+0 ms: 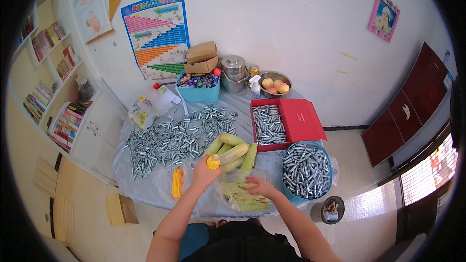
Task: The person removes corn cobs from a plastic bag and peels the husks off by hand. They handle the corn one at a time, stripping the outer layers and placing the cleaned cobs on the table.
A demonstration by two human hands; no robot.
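Note:
My left hand is wrapped round an ear of corn, whose bare yellow end points up toward me. Just beyond it lies a pile of corn ears in green husks; a pale one reaches right up to the held ear. My right hand holds nothing, its fingers apart over stripped green husks on a clear plastic bag at the table's front edge. Left of my left hand, a peeled yellow corn cob rests on another clear bag.
Small metal cylinders cover the table's left side. More fill a red box and a blue basket at right. Behind stand a turquoise basket, a steel pot and a bowl of peaches. A bin stands below right.

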